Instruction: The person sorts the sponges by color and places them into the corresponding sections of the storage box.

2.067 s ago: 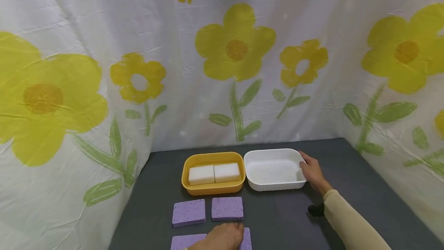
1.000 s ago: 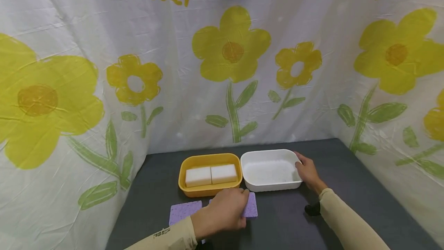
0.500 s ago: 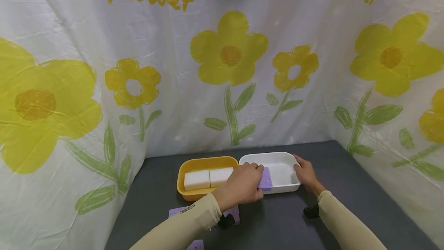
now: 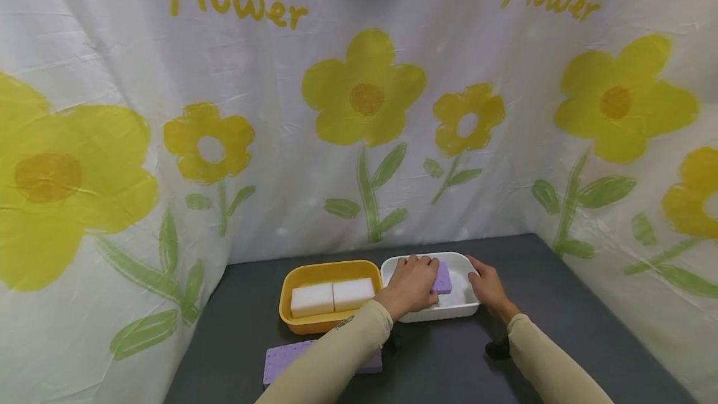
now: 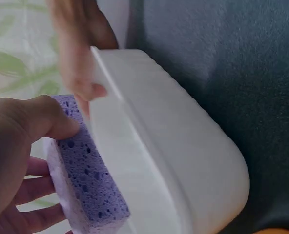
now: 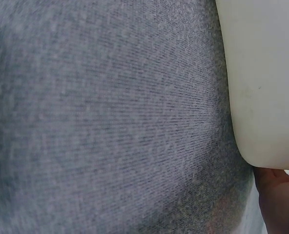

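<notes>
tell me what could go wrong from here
The purple sponge, pinched in the left hand, might slip or land crooked in the white tray. If the right hand eases its hold on that tray, it could shift and bump the yellow tray close beside it.

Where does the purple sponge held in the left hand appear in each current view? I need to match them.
Head: the purple sponge is below and right of centre, in the left hand, over the white tray.
Left wrist: purple sponge at lower left.
Right wrist: not in it.
Shared landmark: the white tray, in all three views.
</notes>
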A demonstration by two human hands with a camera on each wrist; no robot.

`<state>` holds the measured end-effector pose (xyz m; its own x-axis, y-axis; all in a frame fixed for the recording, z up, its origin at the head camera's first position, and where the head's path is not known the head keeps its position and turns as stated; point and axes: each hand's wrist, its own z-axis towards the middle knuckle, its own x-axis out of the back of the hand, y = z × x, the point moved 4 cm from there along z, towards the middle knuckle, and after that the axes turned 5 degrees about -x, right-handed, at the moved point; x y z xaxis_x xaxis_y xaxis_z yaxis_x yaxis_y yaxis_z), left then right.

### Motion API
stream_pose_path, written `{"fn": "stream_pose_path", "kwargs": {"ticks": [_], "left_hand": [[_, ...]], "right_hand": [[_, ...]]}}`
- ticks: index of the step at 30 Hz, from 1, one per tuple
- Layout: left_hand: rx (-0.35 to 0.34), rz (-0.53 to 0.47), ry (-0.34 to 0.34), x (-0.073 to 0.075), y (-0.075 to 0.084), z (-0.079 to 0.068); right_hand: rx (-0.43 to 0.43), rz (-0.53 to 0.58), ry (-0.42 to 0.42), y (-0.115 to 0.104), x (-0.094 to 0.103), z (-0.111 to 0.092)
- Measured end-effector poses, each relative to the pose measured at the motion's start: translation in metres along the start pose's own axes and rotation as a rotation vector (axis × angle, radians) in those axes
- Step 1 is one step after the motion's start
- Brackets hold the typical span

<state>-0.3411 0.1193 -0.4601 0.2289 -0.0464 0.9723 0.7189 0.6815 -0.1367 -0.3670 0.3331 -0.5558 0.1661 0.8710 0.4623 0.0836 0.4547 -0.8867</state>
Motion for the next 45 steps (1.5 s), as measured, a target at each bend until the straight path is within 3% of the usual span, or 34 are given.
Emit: {"fn": "stream_pose_path", "kwargs": {"ticks": [7, 15, 29, 36, 37, 45], "left_hand": [[0.048, -0.090, -0.060, -0.027, 0.005, 0.024], [0.080, -0.110, -0.138, -0.054, 0.019, 0.043], [0.087, -0.162, -0.142, -0.074, 0.019, 0.067], [0.084, -0.174, -0.146, -0.076, 0.026, 0.068], [0.082, -0.173, -0.126, -0.082, 0.025, 0.070], [0.077, -0.194, -0.156, -0.079, 0.027, 0.072]], "right_hand": [[0.014, 0.020, 0.007, -0.002, -0.001, -0.001], [0.049, 0.002, 0.027, -0.003, 0.000, 0.000], [0.077, 0.037, 0.031, -0.001, 0.000, 0.001], [0.073, 0.074, 0.010, -0.003, -0.002, -0.001], [0.071, 0.080, 0.009, -0.003, -0.002, -0.001], [0.068, 0.076, 0.025, 0.000, 0.000, 0.001]]}}
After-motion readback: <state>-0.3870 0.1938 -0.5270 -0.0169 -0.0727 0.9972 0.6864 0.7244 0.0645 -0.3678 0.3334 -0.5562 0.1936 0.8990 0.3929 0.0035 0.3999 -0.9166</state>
